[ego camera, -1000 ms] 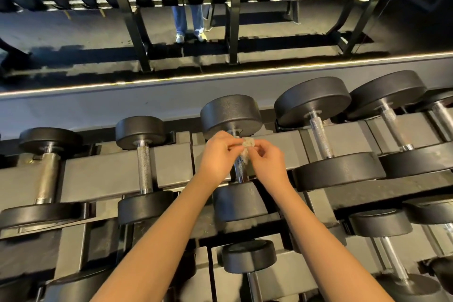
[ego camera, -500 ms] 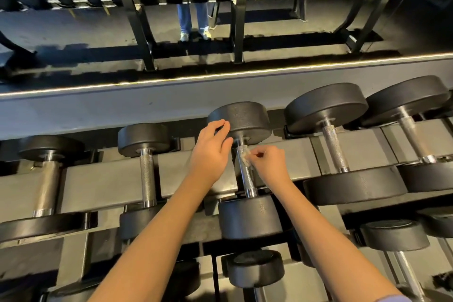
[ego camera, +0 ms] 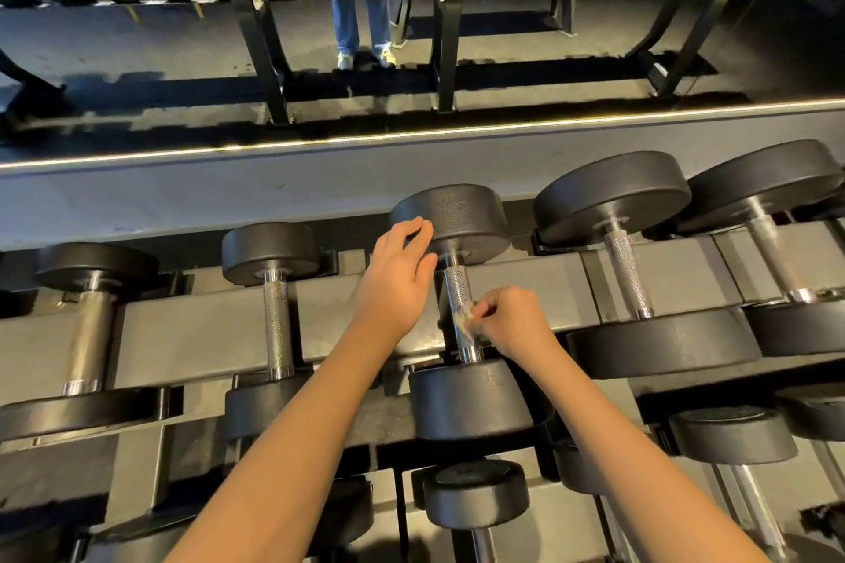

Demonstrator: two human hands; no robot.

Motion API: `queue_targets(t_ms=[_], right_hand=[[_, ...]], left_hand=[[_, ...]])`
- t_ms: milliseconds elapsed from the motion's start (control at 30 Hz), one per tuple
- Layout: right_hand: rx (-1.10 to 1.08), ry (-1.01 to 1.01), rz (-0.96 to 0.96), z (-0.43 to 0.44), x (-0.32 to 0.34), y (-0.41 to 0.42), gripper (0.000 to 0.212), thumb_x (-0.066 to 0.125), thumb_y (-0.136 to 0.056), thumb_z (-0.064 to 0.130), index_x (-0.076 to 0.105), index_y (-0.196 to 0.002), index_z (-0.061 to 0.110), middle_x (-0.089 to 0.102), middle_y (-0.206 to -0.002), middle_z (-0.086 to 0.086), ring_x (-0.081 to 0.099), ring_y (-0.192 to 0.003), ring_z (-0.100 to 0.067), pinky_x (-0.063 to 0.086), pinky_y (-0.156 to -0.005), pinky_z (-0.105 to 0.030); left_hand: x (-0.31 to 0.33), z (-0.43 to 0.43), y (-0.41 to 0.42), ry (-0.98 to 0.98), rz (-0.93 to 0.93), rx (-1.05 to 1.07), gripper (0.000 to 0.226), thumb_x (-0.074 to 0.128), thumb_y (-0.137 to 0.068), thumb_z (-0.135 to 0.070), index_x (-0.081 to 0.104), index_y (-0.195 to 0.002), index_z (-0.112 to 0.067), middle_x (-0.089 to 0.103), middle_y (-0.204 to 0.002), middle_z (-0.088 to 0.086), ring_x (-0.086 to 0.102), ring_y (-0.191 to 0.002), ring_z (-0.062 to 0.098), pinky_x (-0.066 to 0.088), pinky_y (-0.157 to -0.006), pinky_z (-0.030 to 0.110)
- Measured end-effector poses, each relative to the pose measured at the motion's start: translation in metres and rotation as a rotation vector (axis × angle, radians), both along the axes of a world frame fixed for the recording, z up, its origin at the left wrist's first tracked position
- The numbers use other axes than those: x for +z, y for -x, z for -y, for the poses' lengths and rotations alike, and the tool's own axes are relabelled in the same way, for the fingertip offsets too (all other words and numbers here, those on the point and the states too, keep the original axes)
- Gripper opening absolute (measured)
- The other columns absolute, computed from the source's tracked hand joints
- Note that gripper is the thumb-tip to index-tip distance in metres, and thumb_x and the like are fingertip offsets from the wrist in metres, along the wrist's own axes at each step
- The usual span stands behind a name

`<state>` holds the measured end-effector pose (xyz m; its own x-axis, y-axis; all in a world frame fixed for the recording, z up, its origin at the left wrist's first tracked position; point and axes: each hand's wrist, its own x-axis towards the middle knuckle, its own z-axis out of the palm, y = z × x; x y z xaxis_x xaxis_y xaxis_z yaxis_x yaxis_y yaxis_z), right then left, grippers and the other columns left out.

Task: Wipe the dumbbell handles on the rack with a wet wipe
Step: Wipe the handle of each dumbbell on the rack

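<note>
A small crumpled white wipe (ego camera: 464, 316) is pressing against the lower part of the knurled steel handle (ego camera: 457, 288) of a black dumbbell (ego camera: 452, 215) lying across the rack (ego camera: 205, 334)

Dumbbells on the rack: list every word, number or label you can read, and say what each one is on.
No text can be read.
On the far head above the wiped handle: faint marks, too blurred to read.
On the near head below it: faint marks, too blurred to read.
On the wet wipe and the rack: no lettering shows.
</note>
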<state>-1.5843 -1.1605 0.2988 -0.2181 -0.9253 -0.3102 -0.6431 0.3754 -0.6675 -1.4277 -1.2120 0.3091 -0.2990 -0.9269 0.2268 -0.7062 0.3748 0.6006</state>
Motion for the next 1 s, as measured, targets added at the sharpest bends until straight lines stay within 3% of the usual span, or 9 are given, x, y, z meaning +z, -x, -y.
queue_targets(t_ms=[100,200,367,600,767,867,1000], right_hand=[[-0.034,0.001,-0.03,-0.002,-0.001,-0.004,0.009,0.072,-0.079,0.006,0.068,-0.071,0.007,0.067,-0.082,-0.011,0.06,-0.072,-0.019,0.05,-0.067,-0.028],[-0.112,0.134,0.004,0.013,0.001,-0.009,0.009,0.069,-0.082,0.009,0.07,-0.079,0.001,0.067,-0.079,-0.009,0.06,-0.072,-0.02,0.05,-0.07,-0.031],[-0.182,0.224,0.067,0.026,0.002,-0.009,0.012,0.067,-0.087,0.016,0.071,-0.089,0.005,0.065,-0.081,-0.005,0.056,-0.074,-0.014,0.036,-0.063,-0.017],[0.119,-0.272,-0.087,-0.005,0.006,0.005,0.009,0.077,-0.075,0.009,0.071,-0.082,0.006,0.069,-0.086,-0.008,0.061,-0.078,-0.014,0.047,-0.073,-0.024],[-0.064,-0.003,-0.033,0.004,0.0,-0.003,0.019,0.071,-0.078,0.002,0.065,-0.063,0.012,0.063,-0.072,-0.003,0.059,-0.071,-0.016,0.05,-0.07,-0.028],[-0.172,0.145,0.025,0.021,-0.005,-0.007,0.012,0.068,-0.083,0.008,0.069,-0.072,0.007,0.062,-0.071,-0.003,0.057,-0.069,-0.014,0.042,-0.062,-0.022],[-0.297,0.238,0.142,0.039,-0.009,-0.009,0.011,0.066,-0.088,0.016,0.071,-0.09,0.007,0.066,-0.08,-0.002,0.059,-0.075,-0.012,0.043,-0.071,-0.023]], left_hand=[[-0.001,0.0,0.0,-0.007,0.011,-0.003,0.045,0.044,-0.1,-0.024,0.039,-0.144,-0.013,0.037,-0.146,0.0,0.03,-0.134,0.015,0.024,-0.1,0.018],[-0.001,0.0,0.0,-0.023,0.006,-0.002,0.045,0.043,-0.101,-0.025,0.038,-0.145,-0.015,0.036,-0.146,-0.002,0.029,-0.134,0.013,0.024,-0.099,0.017],[0.0,0.0,-0.001,-0.035,-0.003,-0.001,0.045,0.043,-0.101,-0.024,0.038,-0.145,-0.016,0.036,-0.146,-0.003,0.03,-0.134,0.012,0.025,-0.099,0.017],[-0.003,0.0,0.0,-0.049,-0.018,0.013,0.046,0.041,-0.101,-0.024,0.036,-0.146,-0.017,0.034,-0.148,-0.004,0.026,-0.136,0.011,0.022,-0.102,0.018],[-0.003,0.0,0.002,-0.051,-0.026,0.014,0.046,0.041,-0.101,-0.024,0.035,-0.146,-0.016,0.033,-0.148,-0.003,0.026,-0.136,0.012,0.022,-0.102,0.018],[-0.003,-0.001,0.002,-0.047,-0.019,0.017,0.046,0.041,-0.101,-0.024,0.035,-0.146,-0.016,0.033,-0.148,-0.002,0.027,-0.136,0.013,0.023,-0.101,0.018],[-0.002,-0.002,0.001,-0.047,-0.011,0.008,0.046,0.042,-0.101,-0.023,0.035,-0.146,-0.015,0.034,-0.149,-0.001,0.029,-0.135,0.013,0.023,-0.103,0.02]])
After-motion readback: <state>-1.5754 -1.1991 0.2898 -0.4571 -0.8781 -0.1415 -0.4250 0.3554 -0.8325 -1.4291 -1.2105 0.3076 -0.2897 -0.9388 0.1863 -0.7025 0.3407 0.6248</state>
